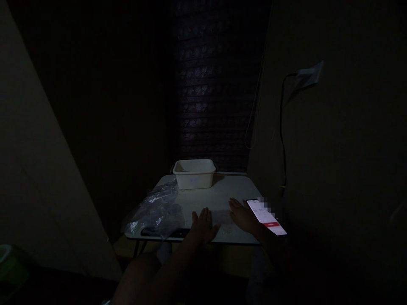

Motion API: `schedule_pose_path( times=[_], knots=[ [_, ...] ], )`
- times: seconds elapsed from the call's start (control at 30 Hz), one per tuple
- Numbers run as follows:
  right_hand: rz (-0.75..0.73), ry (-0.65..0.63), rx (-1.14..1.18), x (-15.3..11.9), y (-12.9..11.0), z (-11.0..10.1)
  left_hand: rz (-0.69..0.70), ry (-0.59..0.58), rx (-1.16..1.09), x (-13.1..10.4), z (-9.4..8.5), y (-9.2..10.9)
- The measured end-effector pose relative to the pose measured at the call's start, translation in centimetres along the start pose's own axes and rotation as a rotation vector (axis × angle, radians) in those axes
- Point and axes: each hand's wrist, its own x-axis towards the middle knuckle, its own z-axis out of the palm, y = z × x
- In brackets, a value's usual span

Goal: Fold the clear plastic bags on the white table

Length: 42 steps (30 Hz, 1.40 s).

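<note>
Here in the head view, both hands are down at the near side of the pale tabletop (222, 190). The left hand (203, 226) is open, palm down, fingers a little apart, and the right hand (243, 216) is open too, laid flat with its fingers angled toward the far left. Between them is a thin, clear plastic piece (221, 217), faint in this dim light; whether either palm is pressing on its edges, I cannot tell.

Over to the left, a crumpled heap of clear plastic (162, 207) spreads across the tabletop, partly covering a long dark object (179, 233) along the near edge. At the far side sits a white tub (194, 180), upright, with a small mark on its front. And on the right, just beside the right hand, a phone (265, 216) glows brightly, a red bar across its screen. Farther right, a black cable (281, 127) hangs down the wall.
</note>
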Motion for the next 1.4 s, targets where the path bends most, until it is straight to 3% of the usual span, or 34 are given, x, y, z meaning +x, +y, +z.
schedule_pose_path(
  times=[0.17, 0.33, 0.53, 0.8, 1.4],
  knots=[
    [-0.051, 0.019, 0.134, 1.6, -3.8, -0.8, -0.008, -0.011, 0.001, 0.2, 0.0, 0.0],
    [-0.131, -0.065, 0.194, 2.3, -6.0, 0.3, 0.036, -0.001, -0.003, 0.1, -0.1, 0.0],
    [-0.142, -0.137, 0.128, 1.8, -5.4, 1.6, -0.019, -0.022, 0.007, 0.0, -0.2, 0.1],
    [-0.082, -0.119, 0.111, 1.1, -5.3, 1.3, -0.030, -0.014, 0.004, -0.1, -0.4, 0.1],
    [0.029, -0.091, 0.040, 0.1, -2.0, 1.6, -0.031, 0.002, 0.035, -0.2, -0.2, -0.1]
  ],
)
